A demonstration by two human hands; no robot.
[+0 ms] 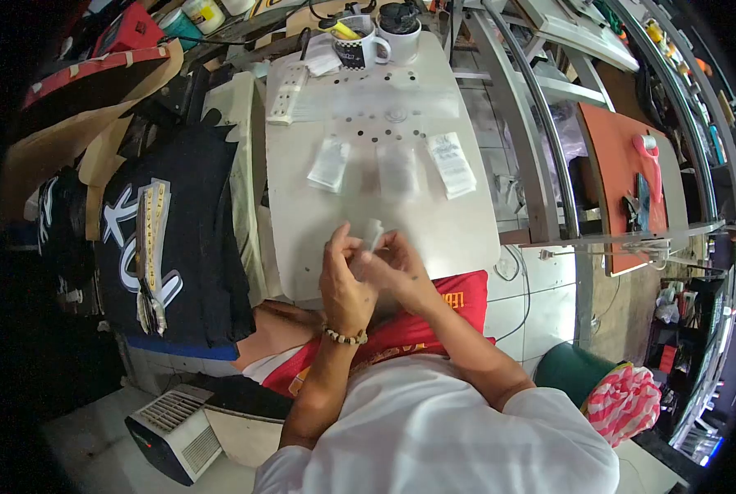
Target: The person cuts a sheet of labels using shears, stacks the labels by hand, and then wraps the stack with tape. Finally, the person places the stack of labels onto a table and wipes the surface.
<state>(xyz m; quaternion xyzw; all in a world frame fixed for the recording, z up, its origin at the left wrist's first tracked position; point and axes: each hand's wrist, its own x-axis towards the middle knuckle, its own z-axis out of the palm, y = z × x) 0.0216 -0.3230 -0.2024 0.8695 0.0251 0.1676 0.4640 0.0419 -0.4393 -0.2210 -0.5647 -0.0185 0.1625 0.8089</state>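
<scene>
Near the middle of the frame, both hands meet over the near edge of a pale worktop [302, 222]. The left hand [345, 280], with a bead bracelet [345, 336] on its wrist, and the right hand [397, 267] have their fingers pinched together on a small white packet [373, 234], which is held upright just above the worktop's near edge. Further up the worktop lie 3 more flat packets in a row: one on the left [329, 164], a clear one in the middle [397, 171] and a printed one on the right [452, 164]. At the top edge stand 2 mugs [359, 43], with a white power strip [287, 92] to their lower left. A black shirt with white lettering [166, 239] hangs at the left of the frame.
</scene>
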